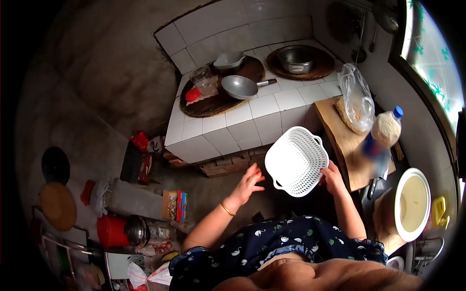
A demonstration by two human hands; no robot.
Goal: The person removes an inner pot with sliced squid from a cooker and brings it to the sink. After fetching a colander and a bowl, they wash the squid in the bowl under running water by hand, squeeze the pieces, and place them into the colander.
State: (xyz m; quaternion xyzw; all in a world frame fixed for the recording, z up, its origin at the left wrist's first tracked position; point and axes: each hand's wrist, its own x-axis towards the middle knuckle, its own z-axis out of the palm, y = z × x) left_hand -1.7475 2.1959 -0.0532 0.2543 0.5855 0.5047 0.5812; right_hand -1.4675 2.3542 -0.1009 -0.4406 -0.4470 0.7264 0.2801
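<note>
A white plastic colander basket [298, 162] with slotted walls and two side handles is held up in front of me, tilted so its inside shows. My right hand [332, 176] grips its right edge, with the fingers partly hidden behind it. My left hand [248, 184] is off to the left of the basket, fingers apart, touching nothing. A gold-coloured bangle [227, 209] circles the left wrist. Nothing shows inside the basket.
Beyond stands a tiled counter [242, 119] bearing a frying pan [239, 87] and a metal pot [297, 60]. Right are a wooden board [335, 123], a rice-filled bottle [387, 128] and a white-rimmed bucket [412, 204]. Boxes and a red bucket [111, 231] crowd the left.
</note>
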